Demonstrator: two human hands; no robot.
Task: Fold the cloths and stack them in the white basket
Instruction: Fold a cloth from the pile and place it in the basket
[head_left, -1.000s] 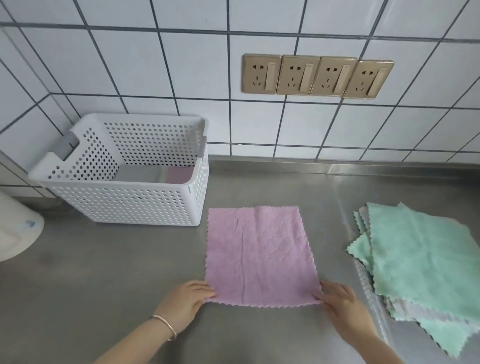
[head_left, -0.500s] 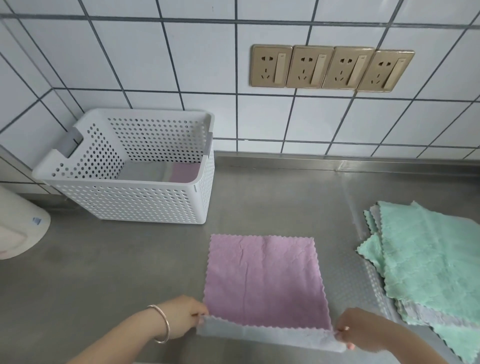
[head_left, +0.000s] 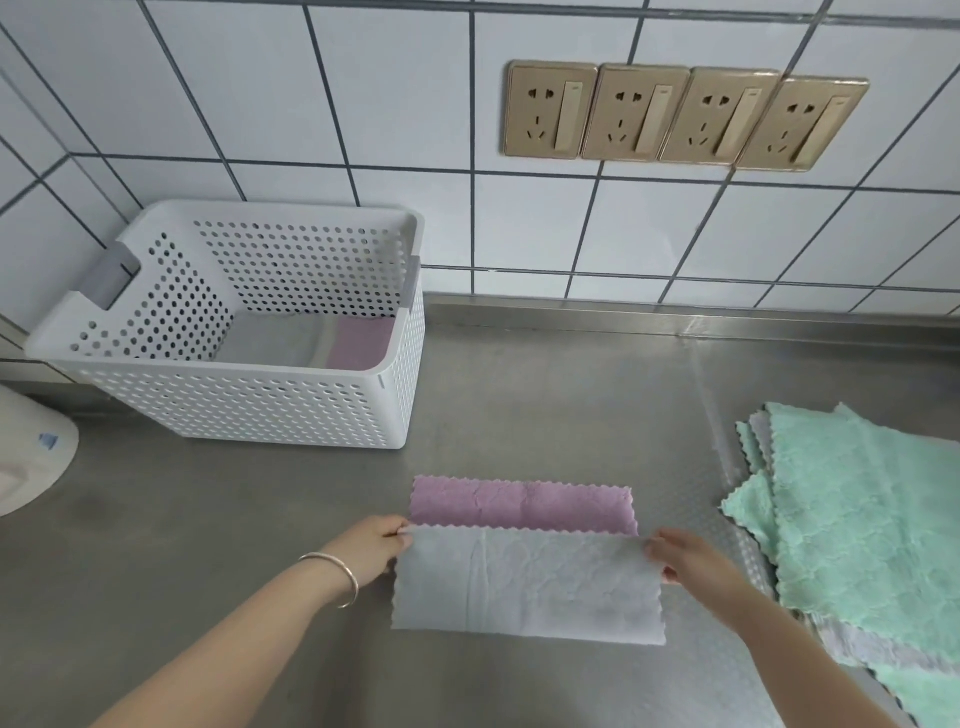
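Observation:
A pink cloth (head_left: 524, 506) with a pale grey underside lies on the steel counter in front of me. Its near half is turned over toward the far edge, grey side up. My left hand (head_left: 371, 545) pinches the left corner of that lifted edge, and my right hand (head_left: 685, 564) pinches the right corner. The white perforated basket (head_left: 249, 400) stands at the back left, and a folded pink cloth (head_left: 361, 348) lies on its floor. A pile of unfolded green and grey cloths (head_left: 862, 525) rests at the right.
A tiled wall with a row of gold sockets (head_left: 680, 117) rises behind the counter. A white rounded object (head_left: 26, 467) sits at the far left edge. The steel counter (head_left: 208, 545) stretches between basket and cloths.
Both hands gripped the cloth's near corners, lifted that edge and carried it away from me over the pink side, so the grey underside now shows.

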